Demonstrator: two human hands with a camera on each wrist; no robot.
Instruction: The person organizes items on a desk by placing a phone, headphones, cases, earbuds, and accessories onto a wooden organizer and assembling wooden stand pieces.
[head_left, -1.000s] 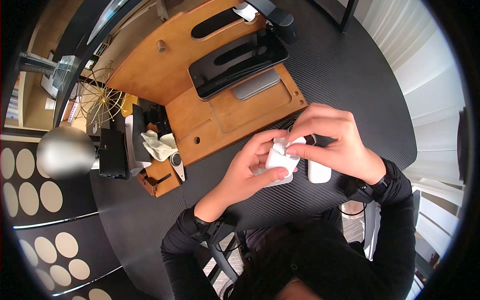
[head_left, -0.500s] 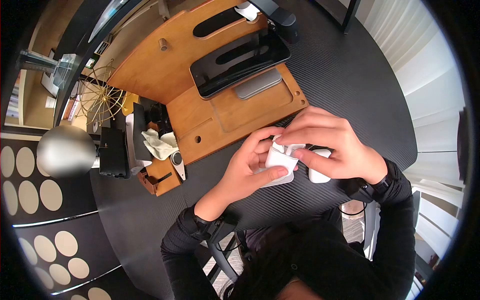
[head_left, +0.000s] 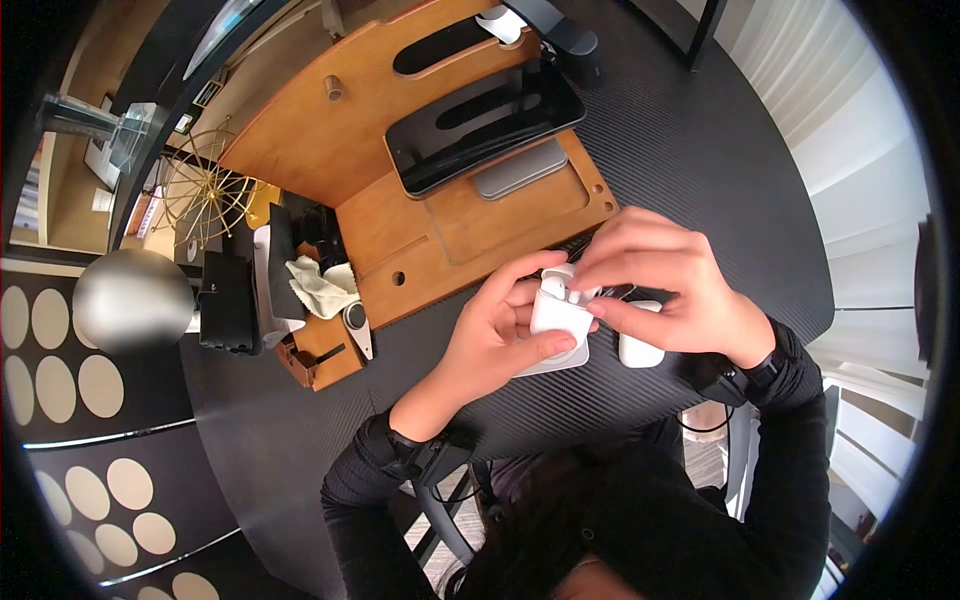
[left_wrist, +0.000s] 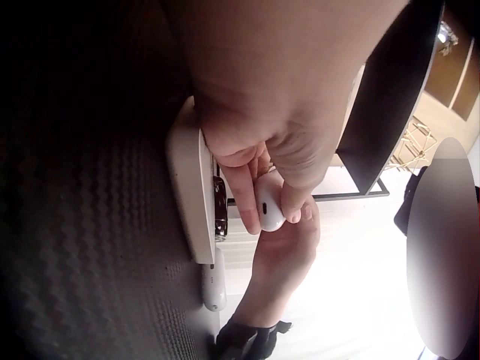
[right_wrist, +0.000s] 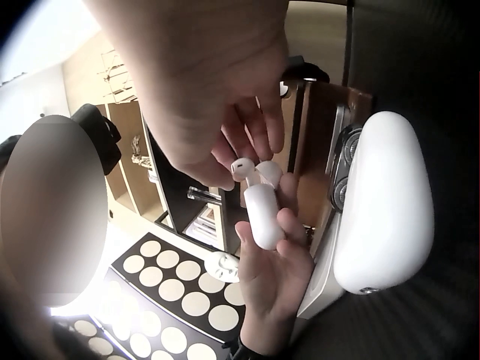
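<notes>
My left hand [head_left: 495, 330] grips a small white earbud case [head_left: 562, 318], its lid [right_wrist: 268, 174] flipped back. The case's underside with a dark port slot faces the left wrist view. Over the opening, my right hand [head_left: 660, 275] pinches a white earbud [right_wrist: 241, 167] between thumb and fingertips, its stem pointing down at the case mouth. Another white earbud head [head_left: 553, 287] shows in the case in the head view. A larger white rounded case [head_left: 641, 348] lies on the desk under my right hand. Below the left hand is a flat pale slab [head_left: 565, 363].
A brown desk organizer [head_left: 370, 225] stands ahead, holding a black phone [head_left: 485, 130] and a grey flat bar [head_left: 520, 170]. To the left are a white cloth [head_left: 322, 288], a black case [head_left: 228, 305] and a gold wire wheel [head_left: 210, 185]. Dark round objects [right_wrist: 345, 172] lie near the white rounded case.
My right fingers have drawn back slightly from the case mouth, showing more of the earbuds. The left hand keeps its grip on the case, nearly still.
</notes>
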